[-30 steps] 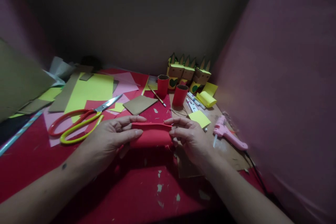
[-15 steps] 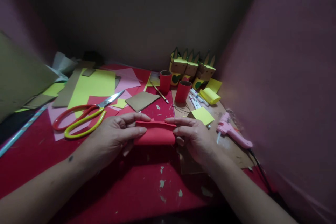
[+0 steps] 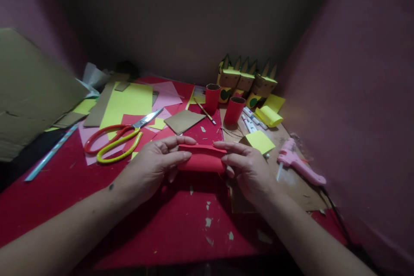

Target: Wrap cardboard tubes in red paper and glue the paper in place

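Observation:
A rolled piece of red paper (image 3: pixel 202 161) is held level above the red table, its upper edge lapping over as a flap. My left hand (image 3: pixel 158 159) pinches its left end between thumb and fingers. At the right end, my right hand (image 3: pixel 247 166) grips it the same way. Just beyond it stand two red-covered cardboard tubes, one (image 3: pixel 212 99) farther back and one (image 3: pixel 234 112) nearer. A pencil (image 3: pixel 205 111) and a brown cardboard piece (image 3: pixel 184 121) lie behind my left hand.
Scissors (image 3: pixel 119 138) lie on paper sheets at the left, near a striped ruler-like strip (image 3: pixel 51 153). A pink glue gun (image 3: pixel 299 163), markers (image 3: pixel 254 118) and a yellow block (image 3: pixel 258 141) are at the right. Cardboard figures (image 3: pixel 247 79) stand behind.
The whole scene has shifted to the right in the view. Both hands still hold the red paper, with little change in their grip.

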Demonstrator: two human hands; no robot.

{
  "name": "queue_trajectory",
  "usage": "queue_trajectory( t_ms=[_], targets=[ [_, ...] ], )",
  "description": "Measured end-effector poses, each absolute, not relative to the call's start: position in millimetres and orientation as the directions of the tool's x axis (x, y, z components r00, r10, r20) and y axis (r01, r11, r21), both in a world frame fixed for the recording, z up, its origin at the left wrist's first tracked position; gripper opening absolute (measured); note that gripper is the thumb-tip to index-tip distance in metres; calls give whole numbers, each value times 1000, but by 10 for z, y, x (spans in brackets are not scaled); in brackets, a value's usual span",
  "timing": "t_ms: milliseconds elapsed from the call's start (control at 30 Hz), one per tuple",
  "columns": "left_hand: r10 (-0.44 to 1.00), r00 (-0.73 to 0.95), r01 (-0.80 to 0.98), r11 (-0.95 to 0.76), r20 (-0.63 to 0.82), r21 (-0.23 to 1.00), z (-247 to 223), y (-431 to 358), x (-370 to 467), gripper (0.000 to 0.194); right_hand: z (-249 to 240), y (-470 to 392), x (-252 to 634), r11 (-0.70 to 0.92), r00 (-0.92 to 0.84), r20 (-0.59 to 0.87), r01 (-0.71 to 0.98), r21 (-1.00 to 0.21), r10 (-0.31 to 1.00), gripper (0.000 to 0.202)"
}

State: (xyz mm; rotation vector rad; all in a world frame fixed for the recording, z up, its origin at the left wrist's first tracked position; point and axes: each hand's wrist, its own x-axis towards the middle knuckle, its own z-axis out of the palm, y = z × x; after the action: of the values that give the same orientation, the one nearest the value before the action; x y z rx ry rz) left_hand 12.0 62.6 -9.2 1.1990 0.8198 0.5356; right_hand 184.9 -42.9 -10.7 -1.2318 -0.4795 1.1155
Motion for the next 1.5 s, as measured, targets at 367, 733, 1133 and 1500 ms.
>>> queue_trajectory(
  t_ms=[367,733,1133,1500],
  targets=[
    [768,589,109,233,-252,966,-76,609,114,26,-109,-433,1853,-50,430,-225,-381,-923,875,25],
    [793,582,205,70,-179,976,-4,537,103,21,-164,-384,1755,43,527,-257,-491,-870,810,25],
    [769,637,152,-46,-62,987,75,497,118,24,-67,-361,1671,69,582,-283,-508,-859,763,31],
    [870,481,52,94,-108,994,56,492,168,22,-155,-399,1591,156,564,-157,-466,-871,811,21]
  ],
)
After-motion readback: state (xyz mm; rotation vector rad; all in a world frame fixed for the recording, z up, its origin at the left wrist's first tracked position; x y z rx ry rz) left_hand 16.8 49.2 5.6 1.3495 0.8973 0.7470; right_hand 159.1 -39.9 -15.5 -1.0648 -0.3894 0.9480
